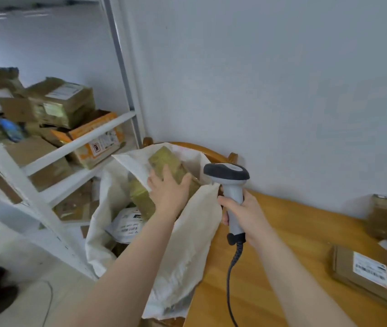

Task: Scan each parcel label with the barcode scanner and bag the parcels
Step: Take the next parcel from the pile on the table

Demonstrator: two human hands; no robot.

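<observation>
The tape-wrapped parcel [167,164] sits in the mouth of the white sack [183,244], the left hand [167,190] curled round it; bagging seems underway; the right hand [242,215] grips the barcode scanner [231,185]; next likely the labelled parcel [364,272] on the tabletop [282,291].

The sack [183,244] is coarse white woven cloth, matt. The parcel [166,161] at its mouth is cardboard under shiny tape. The scanner [232,185] is smooth grey plastic. The surface [282,232] is glossy varnished wood; the left shelf [22,185] looks like white-painted metal.
</observation>
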